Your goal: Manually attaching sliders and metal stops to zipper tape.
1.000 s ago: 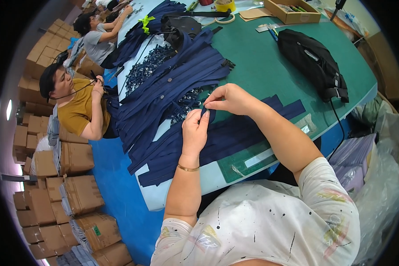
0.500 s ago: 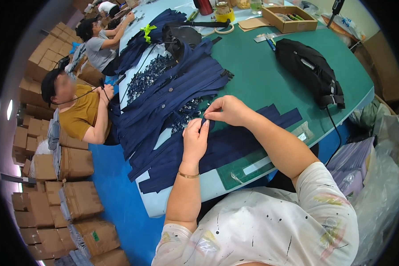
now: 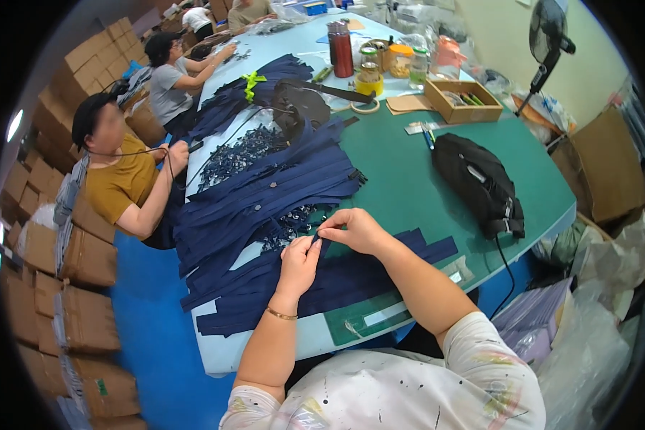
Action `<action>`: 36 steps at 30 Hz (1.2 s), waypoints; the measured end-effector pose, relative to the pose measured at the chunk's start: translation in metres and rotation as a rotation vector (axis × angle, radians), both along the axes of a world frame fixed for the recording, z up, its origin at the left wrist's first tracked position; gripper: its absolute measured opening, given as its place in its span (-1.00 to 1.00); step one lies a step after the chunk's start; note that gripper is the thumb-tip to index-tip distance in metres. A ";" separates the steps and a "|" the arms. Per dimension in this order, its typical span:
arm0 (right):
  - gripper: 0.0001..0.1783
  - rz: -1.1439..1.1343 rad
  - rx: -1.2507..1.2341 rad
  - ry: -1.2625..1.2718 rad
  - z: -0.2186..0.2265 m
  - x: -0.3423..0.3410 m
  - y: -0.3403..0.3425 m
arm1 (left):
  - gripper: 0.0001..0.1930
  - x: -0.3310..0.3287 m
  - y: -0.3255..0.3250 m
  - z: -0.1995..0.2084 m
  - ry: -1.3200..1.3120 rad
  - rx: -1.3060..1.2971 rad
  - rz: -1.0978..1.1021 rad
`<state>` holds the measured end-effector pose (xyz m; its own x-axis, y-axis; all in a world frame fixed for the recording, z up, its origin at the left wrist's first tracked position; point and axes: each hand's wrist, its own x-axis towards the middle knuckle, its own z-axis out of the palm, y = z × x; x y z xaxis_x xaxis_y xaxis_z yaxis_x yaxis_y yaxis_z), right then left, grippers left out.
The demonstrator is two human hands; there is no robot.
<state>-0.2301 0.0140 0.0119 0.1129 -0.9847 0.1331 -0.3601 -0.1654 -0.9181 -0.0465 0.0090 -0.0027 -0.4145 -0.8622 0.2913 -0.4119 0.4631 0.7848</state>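
Note:
My left hand and my right hand meet over the near part of the table. Both are closed in a pinch on the end of a navy zipper tape; little of it shows between the fingertips. Beneath my forearms lie more navy tapes, side by side. A large bundle of navy tapes spreads to the left of my hands. Next to it are heaps of small dark, shiny parts that look like zipper sliders, some close beyond my left hand.
A black elongated bag with a cord lies on the green mat at right. Behind stand an open cardboard tray, jars and a red flask. Co-workers sit along the left edge, the nearest in a mustard shirt. Cartons are stacked at left.
The view has tilted up, so more of the table's far end and a fan show. My hands stay together on the tape; their pinch looks much the same.

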 end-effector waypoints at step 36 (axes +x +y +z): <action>-0.80 0.056 -0.010 -0.089 -0.001 0.008 0.005 | -0.80 0.009 -0.005 -0.007 0.110 0.171 -0.082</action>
